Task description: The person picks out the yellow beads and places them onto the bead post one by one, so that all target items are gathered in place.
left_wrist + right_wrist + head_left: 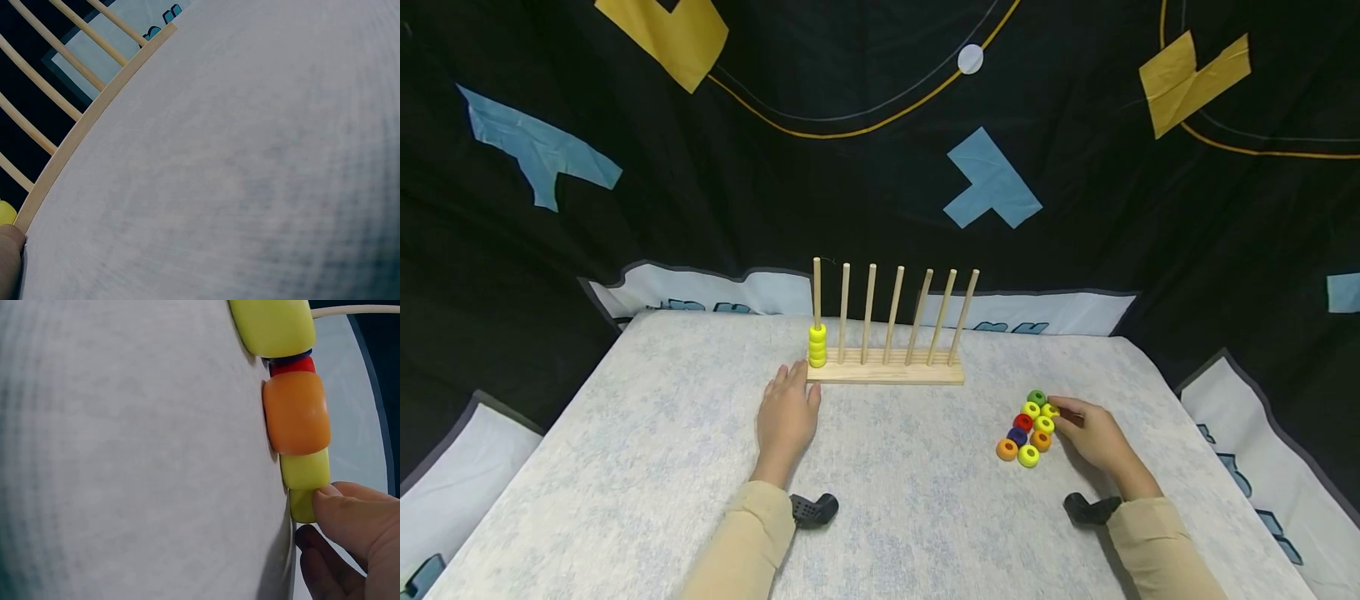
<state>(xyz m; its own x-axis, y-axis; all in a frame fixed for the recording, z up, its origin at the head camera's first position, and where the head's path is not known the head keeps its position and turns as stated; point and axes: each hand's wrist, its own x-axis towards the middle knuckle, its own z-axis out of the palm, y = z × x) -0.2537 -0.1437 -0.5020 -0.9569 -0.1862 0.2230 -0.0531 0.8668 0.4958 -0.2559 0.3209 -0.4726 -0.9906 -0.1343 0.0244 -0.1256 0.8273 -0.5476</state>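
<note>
A wooden stand [887, 375] with several upright rods stands at the back of the table, and its leftmost rod carries a stack of yellow beads [817, 346]. My left hand [787, 417] rests at the stand's left end, fingers extended and touching the base [94, 119]. On the right, my right hand [1097, 433] pinches a yellow bead [303, 506] between thumb and fingers at the edge of a bead group. That group holds a green bead [1037, 398], a red bead [1023, 422], a dark blue bead [1017, 437], an orange bead [297, 412] and several others.
The table [910, 517] has a pale mottled cover. Behind it hangs a black cloth [820, 192] with blue and yellow patches. Black wrist mounts [814, 511] sit on both forearms.
</note>
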